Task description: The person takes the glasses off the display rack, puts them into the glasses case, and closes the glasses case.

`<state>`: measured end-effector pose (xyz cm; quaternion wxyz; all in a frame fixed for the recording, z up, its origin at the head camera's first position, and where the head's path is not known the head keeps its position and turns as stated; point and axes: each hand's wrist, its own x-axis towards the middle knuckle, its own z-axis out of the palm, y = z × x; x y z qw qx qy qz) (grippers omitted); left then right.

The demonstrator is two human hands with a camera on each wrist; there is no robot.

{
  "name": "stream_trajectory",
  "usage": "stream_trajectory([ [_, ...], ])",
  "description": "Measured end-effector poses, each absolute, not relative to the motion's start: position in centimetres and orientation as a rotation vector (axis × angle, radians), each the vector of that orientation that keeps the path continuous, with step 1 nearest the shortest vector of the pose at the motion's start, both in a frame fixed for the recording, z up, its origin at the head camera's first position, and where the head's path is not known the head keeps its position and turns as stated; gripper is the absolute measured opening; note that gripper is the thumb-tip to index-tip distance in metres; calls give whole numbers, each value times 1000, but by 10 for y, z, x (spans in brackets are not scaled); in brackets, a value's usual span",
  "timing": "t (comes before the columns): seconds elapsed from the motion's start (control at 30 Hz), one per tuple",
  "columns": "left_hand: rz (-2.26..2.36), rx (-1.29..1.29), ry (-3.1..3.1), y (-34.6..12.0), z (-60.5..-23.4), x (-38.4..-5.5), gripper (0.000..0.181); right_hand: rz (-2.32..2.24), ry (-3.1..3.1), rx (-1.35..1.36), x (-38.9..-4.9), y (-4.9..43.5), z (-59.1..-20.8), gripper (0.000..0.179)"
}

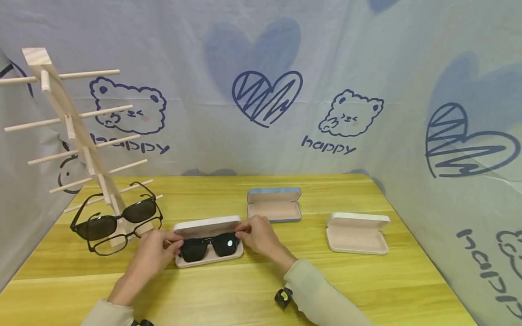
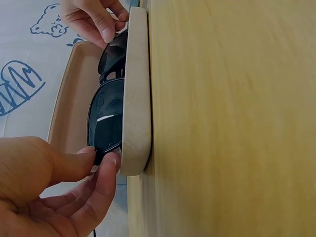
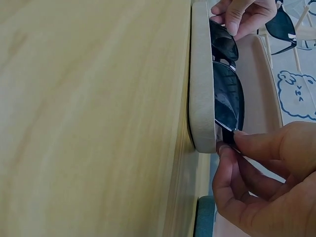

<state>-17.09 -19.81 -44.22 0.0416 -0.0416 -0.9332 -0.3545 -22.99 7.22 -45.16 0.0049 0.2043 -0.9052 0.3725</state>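
Note:
Black sunglasses [image 1: 210,247] with dark lenses lie low in an opened white glasses case [image 1: 209,261] with a pinkish lining. My left hand [image 1: 152,253] pinches their left end between thumb and fingertips, right at the case's side. At the opposite end, my right hand [image 1: 261,237] pinches the other corner of the frame. In the left wrist view, the left thumb [image 2: 74,165] presses on the frame's corner, and the front wall of the case hides the lower lens edges. The right wrist view shows the right hand [image 3: 266,182] gripping its corner likewise.
A wooden glasses stand [image 1: 77,122] with pegs rises at the left, bearing black sunglasses [image 1: 99,227] and clear-lensed glasses [image 1: 110,244]. An opened blue case [image 1: 274,210] sits behind the right hand; an opened white case [image 1: 357,240] stands farther right. Printed cloth [image 1: 195,149] surrounds the table.

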Motion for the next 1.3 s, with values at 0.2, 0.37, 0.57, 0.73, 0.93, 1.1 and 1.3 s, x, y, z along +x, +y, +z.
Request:
stream_trajectory([
  [0.2,-1093,-120,-2854,-198,-444,-171,12,1155,-2829,637,-230,72,-452,7],
  [0.37,-1077,-112,-2864,-199,-447,-171,12,1173,-2853,619,-232,72,-454,7],
  [0.57,-1070,-132,-2860,-200,-447,-172,12,1194,-2883,622,-234,74,-453,8],
  [0.73,-1059,-173,-2843,-202,-445,-170,12,1234,-2920,625,-232,78,-448,11],
  [0.93,-1055,-138,-2856,-208,-438,-166,13,1267,-2917,629,-230,85,-440,7],
  [1.1,-1061,-131,-2882,-213,-435,-164,15,1272,-2906,615,-231,88,-439,6],
  [1.3,-1010,-174,-2888,-214,-440,-166,15,1276,-2941,615,-232,86,-445,10],
])
